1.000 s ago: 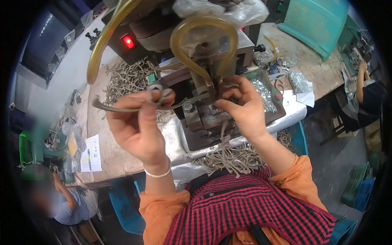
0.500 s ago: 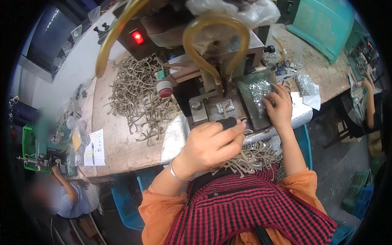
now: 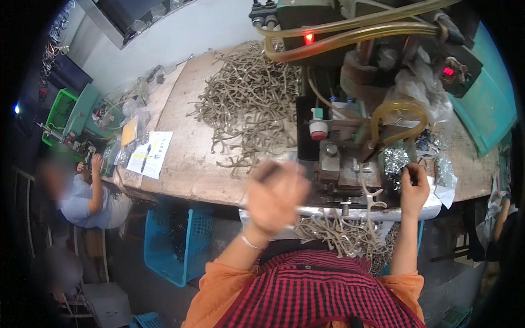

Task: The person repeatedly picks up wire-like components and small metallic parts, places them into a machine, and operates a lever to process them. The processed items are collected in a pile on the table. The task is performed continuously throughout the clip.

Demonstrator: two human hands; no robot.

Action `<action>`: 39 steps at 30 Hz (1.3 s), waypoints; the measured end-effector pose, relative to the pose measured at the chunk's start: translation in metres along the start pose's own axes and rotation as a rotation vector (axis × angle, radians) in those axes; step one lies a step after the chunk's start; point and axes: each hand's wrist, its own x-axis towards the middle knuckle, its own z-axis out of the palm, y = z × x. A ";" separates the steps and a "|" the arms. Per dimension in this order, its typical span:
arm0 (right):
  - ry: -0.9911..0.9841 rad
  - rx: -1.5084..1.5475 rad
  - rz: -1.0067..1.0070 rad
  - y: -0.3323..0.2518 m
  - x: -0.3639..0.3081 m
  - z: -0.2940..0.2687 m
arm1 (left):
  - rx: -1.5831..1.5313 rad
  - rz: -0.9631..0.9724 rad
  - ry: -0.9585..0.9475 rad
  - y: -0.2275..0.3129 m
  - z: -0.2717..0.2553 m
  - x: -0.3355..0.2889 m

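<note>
My left hand (image 3: pixel 276 195), smeared by motion, is in the air left of a bench press; a dark cover shows on one finger, and whether it holds anything is unclear. My right hand (image 3: pixel 415 191) has its fingertips pinched together at the near edge of a tray of small shiny metal parts (image 3: pixel 396 162); what is between them is too small to make out. On the press bed (image 3: pixel 358 176), a branched grey metal piece (image 3: pixel 374 199) sticks out toward me. More such pieces lie in a heap (image 3: pixel 342 232) just in front, above my lap.
A large pile of branched metal pieces (image 3: pixel 246 104) covers the bench left of the press. The press carries a red button (image 3: pixel 318 131) and yellowish hoses (image 3: pixel 350 34). A printed sheet (image 3: pixel 151 154) lies farther left. A blue crate (image 3: pixel 178 243) stands below; another person (image 3: pixel 90 197) works at left.
The view has swung left. My left hand has moved off the press bed to the left, exposing the branched piece there. My right hand's fingers have drawn together at the tray.
</note>
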 end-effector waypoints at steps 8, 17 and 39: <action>-0.076 0.095 0.008 -0.029 0.010 0.027 | 0.740 -1.010 -0.514 -0.141 -0.046 -0.042; 0.022 0.097 0.084 -0.002 -0.019 -0.016 | 0.619 -0.601 -0.425 -0.157 -0.029 -0.113; -0.351 0.739 0.191 -0.144 -0.007 0.041 | -0.690 -0.287 0.126 0.013 0.026 0.093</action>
